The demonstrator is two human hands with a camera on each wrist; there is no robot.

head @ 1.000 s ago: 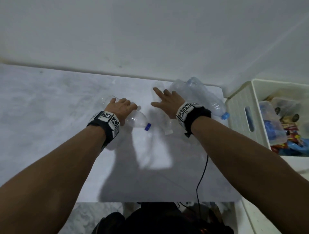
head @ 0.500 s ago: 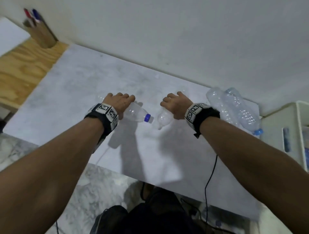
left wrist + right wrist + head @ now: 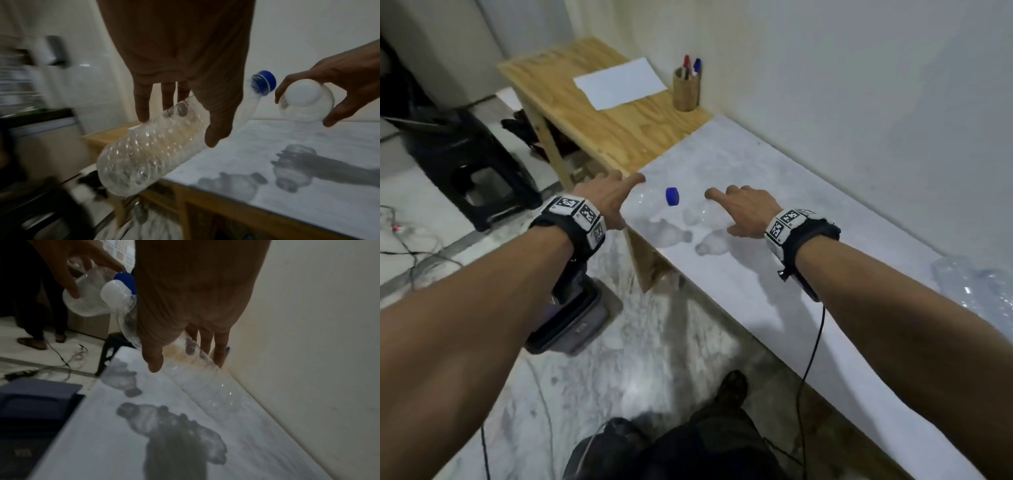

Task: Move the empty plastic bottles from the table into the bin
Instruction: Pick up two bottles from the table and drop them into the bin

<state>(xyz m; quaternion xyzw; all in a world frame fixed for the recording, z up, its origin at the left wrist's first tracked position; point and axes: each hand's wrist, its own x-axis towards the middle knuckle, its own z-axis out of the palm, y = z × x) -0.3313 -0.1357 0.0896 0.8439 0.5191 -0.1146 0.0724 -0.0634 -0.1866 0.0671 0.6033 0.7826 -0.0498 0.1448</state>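
1. Empty plastic bottles: two are in hand and raised clear of the marble table (image 3: 808, 219). More clear bottles lie heaped at the table's right end (image 3: 976, 287), cut off by the frame edge, so their count cannot be told.
2. No brand, label or legible writing shows on any bottle. The wrist bands carry black-and-white square marker patterns only.
3. Left hand (image 3: 607, 198): fingers and thumb curl round the blue-capped bottle (image 3: 152, 146), a ribbed clear bottle held tilted over the table's left edge, cap (image 3: 672, 196) pointing towards the right hand.
4. Right hand (image 3: 748, 209): fingers and thumb grip the white-capped bottle (image 3: 197, 381), held above the tabletop; its body is nearly invisible against the marble in the head view.
5. The two caps sit close together; whether they touch cannot be told.
6. Both bottles cast shadows on the marble below.
7. To the left stands a wooden bench (image 3: 606, 126) bearing one sheet of paper (image 3: 619, 82) and one pen cup (image 3: 686, 89) holding pens, their number unclear.
8. The left wrist view is motion-blurred at its left side.
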